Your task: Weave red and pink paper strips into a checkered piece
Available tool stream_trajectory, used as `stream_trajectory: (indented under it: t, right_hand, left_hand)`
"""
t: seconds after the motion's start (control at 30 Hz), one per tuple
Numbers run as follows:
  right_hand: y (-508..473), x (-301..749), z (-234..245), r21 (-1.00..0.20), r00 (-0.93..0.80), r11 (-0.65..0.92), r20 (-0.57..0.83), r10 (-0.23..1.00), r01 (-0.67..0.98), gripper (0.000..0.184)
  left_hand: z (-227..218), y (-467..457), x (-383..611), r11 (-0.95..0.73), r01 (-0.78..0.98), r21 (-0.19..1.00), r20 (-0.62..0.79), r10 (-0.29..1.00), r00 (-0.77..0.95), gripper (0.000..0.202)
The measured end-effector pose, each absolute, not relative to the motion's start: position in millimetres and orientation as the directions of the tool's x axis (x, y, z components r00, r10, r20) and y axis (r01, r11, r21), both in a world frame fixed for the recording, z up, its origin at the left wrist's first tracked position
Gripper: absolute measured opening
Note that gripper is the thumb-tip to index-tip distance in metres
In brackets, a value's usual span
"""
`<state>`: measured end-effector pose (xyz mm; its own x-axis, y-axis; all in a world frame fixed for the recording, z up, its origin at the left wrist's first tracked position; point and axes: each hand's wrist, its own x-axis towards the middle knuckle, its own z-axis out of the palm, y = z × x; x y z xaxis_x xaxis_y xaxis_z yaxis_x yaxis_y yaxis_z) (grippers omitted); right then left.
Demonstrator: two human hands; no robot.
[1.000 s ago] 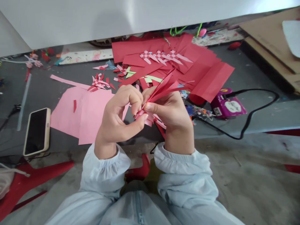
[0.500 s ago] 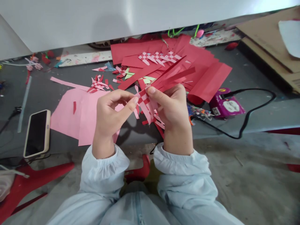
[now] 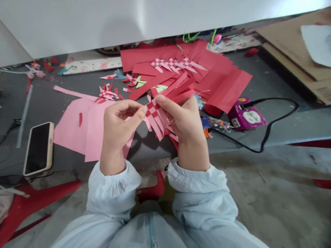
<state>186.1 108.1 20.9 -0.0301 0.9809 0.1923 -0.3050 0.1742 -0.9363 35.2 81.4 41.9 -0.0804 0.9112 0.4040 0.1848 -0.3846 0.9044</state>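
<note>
A woven piece of red and pink paper strips [image 3: 154,113] is held up between my two hands over the front of the table. My left hand [image 3: 116,127] pinches its left corner between thumb and forefinger. My right hand [image 3: 184,120] grips its upper right side, thumb on top; the other fingers are partly hidden behind it. Loose red strip ends [image 3: 181,90] fan out to the upper right, and pink ends hang downward. Behind, finished-looking checkered woven pieces [image 3: 172,64] lie on a pile of red paper sheets [image 3: 219,74].
Pink paper sheets [image 3: 74,129] and a phone [image 3: 38,148] lie at left. Paper scraps [image 3: 106,92] are scattered behind my left hand. At right are a purple box [image 3: 245,115] with a black cable [image 3: 270,129] and cardboard [image 3: 292,62]. A white panel [image 3: 77,27] borders the back.
The woven piece has turned slightly in my hands; its red strip ends have swung lower, and the pink ends are more spread. Both hands keep their hold.
</note>
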Motion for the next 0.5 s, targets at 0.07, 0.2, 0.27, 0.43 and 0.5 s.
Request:
stream_trajectory:
  t: [0.07,0.2,0.27,0.43,0.5]
  right_hand:
    - [107.4,186.6,21.3,-0.937,-0.029,0.16,0.177,0.984,-0.311,0.021]
    - [105.3,188.4,23.9,-0.937,-0.095,0.112,0.152,0.984,-0.331,0.018]
    - [105.1,189.0,24.9,-0.936,-0.132,0.099,0.151,0.98,-0.338,0.017]
    - [107.0,189.7,25.2,-0.946,-0.166,0.058,0.116,0.979,-0.318,0.023]
    - [107.5,190.2,24.9,-0.953,-0.151,0.061,0.11,0.983,-0.295,0.028]
  left_hand:
    - [42.9,80.8,35.5,-0.369,0.16,0.916,0.382,0.922,-0.062,0.011]
    - [43.8,80.2,37.5,-0.398,0.09,0.913,0.402,0.915,-0.038,0.018]
    - [43.4,80.1,38.4,-0.409,0.088,0.908,0.413,0.91,-0.031,0.02]
    - [42.3,79.9,38.2,-0.429,0.097,0.898,0.433,0.901,-0.026,0.02]
    - [42.8,79.4,37.7,-0.431,0.103,0.896,0.434,0.901,-0.007,0.019]
